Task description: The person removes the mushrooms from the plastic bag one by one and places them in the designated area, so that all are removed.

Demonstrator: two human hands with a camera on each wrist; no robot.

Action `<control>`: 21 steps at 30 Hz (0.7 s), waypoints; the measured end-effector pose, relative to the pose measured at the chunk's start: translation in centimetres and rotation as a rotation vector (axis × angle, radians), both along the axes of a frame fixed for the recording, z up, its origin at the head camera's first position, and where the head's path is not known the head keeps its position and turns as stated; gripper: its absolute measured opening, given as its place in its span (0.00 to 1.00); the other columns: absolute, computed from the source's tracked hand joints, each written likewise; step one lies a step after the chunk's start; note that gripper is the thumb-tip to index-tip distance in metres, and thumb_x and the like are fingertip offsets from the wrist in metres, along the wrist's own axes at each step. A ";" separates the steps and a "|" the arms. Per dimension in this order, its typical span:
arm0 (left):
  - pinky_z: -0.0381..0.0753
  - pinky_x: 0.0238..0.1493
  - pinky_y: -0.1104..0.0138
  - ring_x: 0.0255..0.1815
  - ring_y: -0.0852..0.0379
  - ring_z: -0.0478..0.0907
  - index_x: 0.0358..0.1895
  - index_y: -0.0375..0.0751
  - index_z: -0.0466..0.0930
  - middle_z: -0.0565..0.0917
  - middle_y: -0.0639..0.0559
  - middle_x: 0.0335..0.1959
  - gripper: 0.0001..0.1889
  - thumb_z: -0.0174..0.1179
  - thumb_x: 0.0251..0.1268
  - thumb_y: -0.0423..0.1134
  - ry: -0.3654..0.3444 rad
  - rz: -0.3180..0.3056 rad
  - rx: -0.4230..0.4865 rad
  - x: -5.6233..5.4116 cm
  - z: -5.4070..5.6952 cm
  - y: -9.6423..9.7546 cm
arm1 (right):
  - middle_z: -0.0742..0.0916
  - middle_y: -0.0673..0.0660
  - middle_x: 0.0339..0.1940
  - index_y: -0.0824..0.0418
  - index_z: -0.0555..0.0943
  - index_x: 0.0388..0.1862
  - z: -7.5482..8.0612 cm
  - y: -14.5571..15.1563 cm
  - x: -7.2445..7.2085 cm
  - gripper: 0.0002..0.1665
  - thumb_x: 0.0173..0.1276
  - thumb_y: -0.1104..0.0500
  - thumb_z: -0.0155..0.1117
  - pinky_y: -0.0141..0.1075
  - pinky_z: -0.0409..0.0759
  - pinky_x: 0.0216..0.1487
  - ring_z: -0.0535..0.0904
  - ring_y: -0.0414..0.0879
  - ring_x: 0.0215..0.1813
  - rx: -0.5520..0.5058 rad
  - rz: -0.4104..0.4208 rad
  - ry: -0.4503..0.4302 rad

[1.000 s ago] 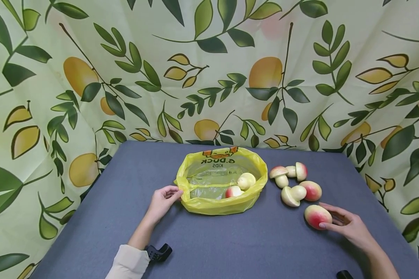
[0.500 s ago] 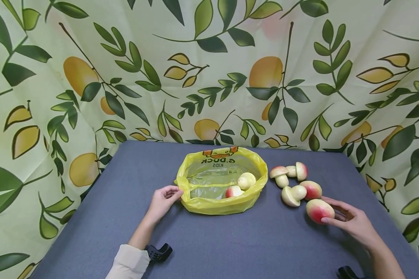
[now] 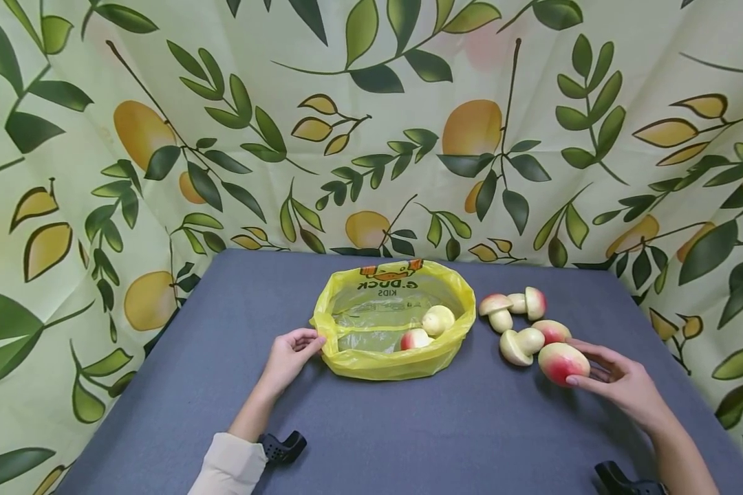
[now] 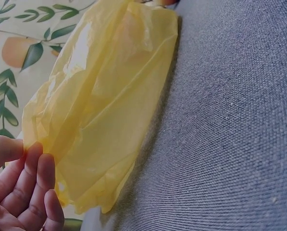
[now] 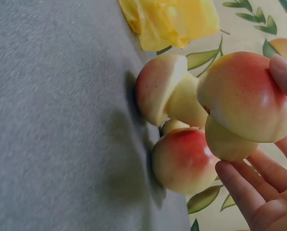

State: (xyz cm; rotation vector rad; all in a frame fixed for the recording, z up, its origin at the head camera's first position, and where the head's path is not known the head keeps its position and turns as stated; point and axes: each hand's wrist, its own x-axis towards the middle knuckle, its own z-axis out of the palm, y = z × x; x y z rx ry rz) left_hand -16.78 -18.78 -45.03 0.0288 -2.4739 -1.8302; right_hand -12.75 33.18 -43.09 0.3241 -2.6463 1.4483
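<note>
A red-and-pale mushroom (image 3: 563, 364) is being held just above the bench (image 3: 408, 440), to the right of the yellow bag (image 3: 386, 366).
Its cap is being gripped between thumb and fingers by the right hand (image 3: 622, 385). Four other mushrooms (image 3: 497, 313) are being supported by the bench, just right of the bag; more mushroom shapes (image 3: 438, 320), pale and red, are being contained inside it. The bag's left edge is being pinched by the left hand's (image 3: 289, 361) closed grip. Behind the bag, a leaf-printed cloth (image 3: 402, 103) is being displayed.
</note>
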 end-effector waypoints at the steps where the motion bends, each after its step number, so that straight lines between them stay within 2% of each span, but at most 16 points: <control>1: 0.81 0.35 0.72 0.26 0.69 0.80 0.39 0.26 0.82 0.86 0.36 0.31 0.09 0.64 0.62 0.32 0.000 0.000 0.000 0.0 0.0 0.0 | 0.78 0.21 0.52 0.70 0.73 0.61 0.1 -0.1 -0.1 0.32 0.57 0.71 0.69 0.12 0.74 0.46 0.73 0.13 0.53 -0.001 0.000 -0.001; 9: 0.81 0.35 0.73 0.26 0.70 0.80 0.39 0.25 0.82 0.86 0.35 0.32 0.09 0.63 0.62 0.31 0.009 -0.004 -0.001 0.1 0.0 0.0 | 0.80 0.26 0.54 0.72 0.72 0.61 0.5 -0.9 -0.7 0.32 0.55 0.76 0.68 0.12 0.73 0.49 0.72 0.16 0.57 -0.064 0.054 0.043; 16: 0.81 0.35 0.72 0.26 0.69 0.80 0.39 0.25 0.82 0.86 0.35 0.31 0.09 0.63 0.61 0.31 0.006 -0.001 -0.003 0.1 0.0 0.0 | 0.79 0.24 0.55 0.70 0.74 0.60 1.0 -1.5 -0.9 0.32 0.54 0.74 0.70 0.11 0.72 0.48 0.71 0.14 0.57 -0.032 0.044 0.064; 21: 0.81 0.35 0.72 0.26 0.69 0.80 0.39 0.25 0.82 0.86 0.35 0.32 0.09 0.63 0.61 0.31 0.000 -0.004 -0.003 0.0 0.1 0.1 | 0.79 0.26 0.56 0.72 0.73 0.59 1.1 -1.8 -1.3 0.32 0.53 0.76 0.69 0.12 0.73 0.50 0.72 0.16 0.58 -0.068 0.073 0.075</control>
